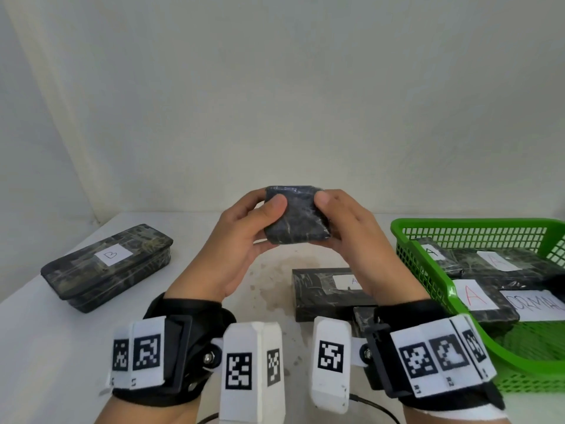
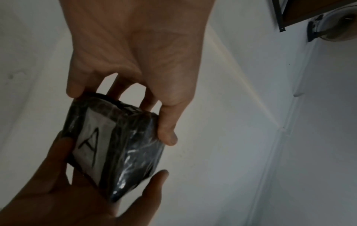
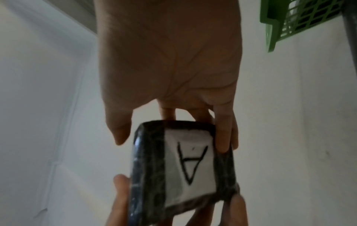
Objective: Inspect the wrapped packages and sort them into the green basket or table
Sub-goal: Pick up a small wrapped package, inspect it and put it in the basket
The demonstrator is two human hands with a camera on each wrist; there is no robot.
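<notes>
A small dark plastic-wrapped package [image 1: 295, 217] is held up over the table between both hands. My left hand [image 1: 264, 209] grips its left side with the thumb on the near face. My right hand [image 1: 325, 203] grips its right side. In the left wrist view the package [image 2: 133, 152] shows a white label with the letter A [image 2: 90, 146] on the face turned away from my head. The right wrist view shows the same label [image 3: 191, 162], upside down. The green basket [image 1: 406, 240] stands at the right and holds several wrapped packages [image 1: 501, 264] labelled A.
A long wrapped package labelled B [image 1: 107, 267] lies on the white table [image 1: 46, 347] at the left. Another wrapped package with an A label [image 1: 324, 289] lies below my right hand, beside the basket. A white wall rises behind the table.
</notes>
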